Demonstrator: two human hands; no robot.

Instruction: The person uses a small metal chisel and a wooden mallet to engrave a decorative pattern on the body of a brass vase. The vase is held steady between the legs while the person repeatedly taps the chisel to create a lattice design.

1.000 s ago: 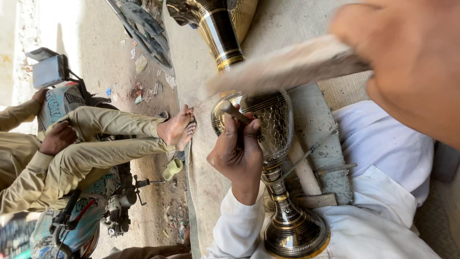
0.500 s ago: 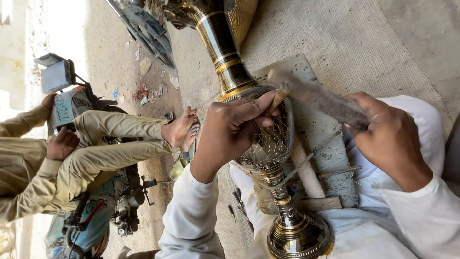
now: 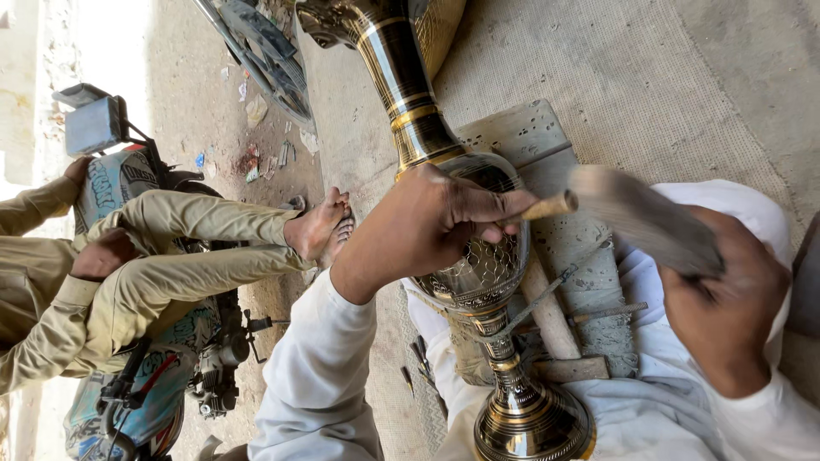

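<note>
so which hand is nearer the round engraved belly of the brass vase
Left. The left hand rests on the vase's belly, pressing a wooden-handled tool there. The right hand holds a mallet off to the side.

A roadside metalworking spot outdoors: an engraved brass vase [image 3: 487, 265] over a woven mat [image 3: 649, 77], loose chisels [image 3: 598, 314], a parked motorcycle [image 3: 145, 376] on littered dirt ground [image 3: 171, 94].

left hand [image 3: 431, 224] curled with fingers pinched; right hand [image 3: 726, 294] fisted, raised.
</note>
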